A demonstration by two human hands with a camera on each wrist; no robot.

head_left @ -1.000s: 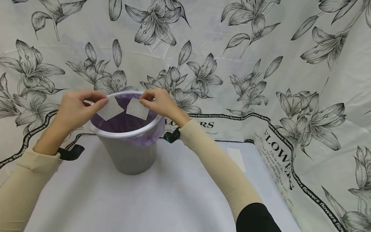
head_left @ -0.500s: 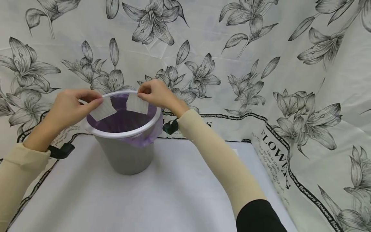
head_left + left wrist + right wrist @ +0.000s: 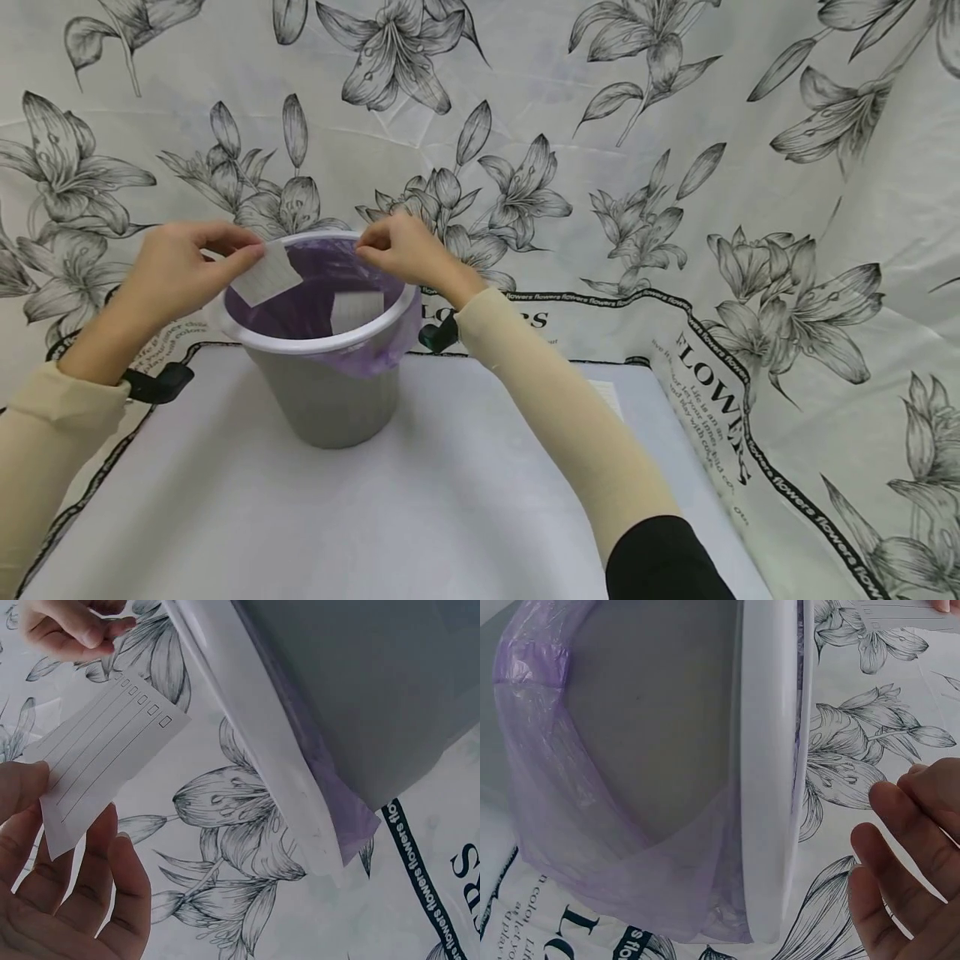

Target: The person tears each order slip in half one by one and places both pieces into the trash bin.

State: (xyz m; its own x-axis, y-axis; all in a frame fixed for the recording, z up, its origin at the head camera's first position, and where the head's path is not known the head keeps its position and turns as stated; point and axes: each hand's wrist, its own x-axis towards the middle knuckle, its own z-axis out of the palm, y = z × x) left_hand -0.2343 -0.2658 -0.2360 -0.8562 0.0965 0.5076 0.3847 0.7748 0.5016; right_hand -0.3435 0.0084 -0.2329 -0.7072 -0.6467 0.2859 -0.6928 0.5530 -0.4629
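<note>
A grey waste bin [image 3: 322, 408] with a white rim stands on the table, lined with a purple bag [image 3: 375, 362]. Over the bin's left rim, my left hand [image 3: 172, 271] pinches a torn piece of lined paper [image 3: 266, 275] between thumb and fingers. The left wrist view shows ruled lines and a row of small boxes on this paper [image 3: 112, 750]. My right hand [image 3: 408, 250] is above the right rim, its fingers loosely bent and holding nothing. Below it, a second paper piece [image 3: 357, 312] is inside the bin's mouth, apart from the fingers.
Another lined paper [image 3: 607, 397] lies on the white table [image 3: 480, 492], partly hidden behind the right forearm. A flower-printed cloth [image 3: 525, 100] hangs behind the table and down its right side.
The right hand has let go of its paper piece, which has dropped lower into the bin. Both hands shifted slightly left at first; the left hand still pinches its piece.
</note>
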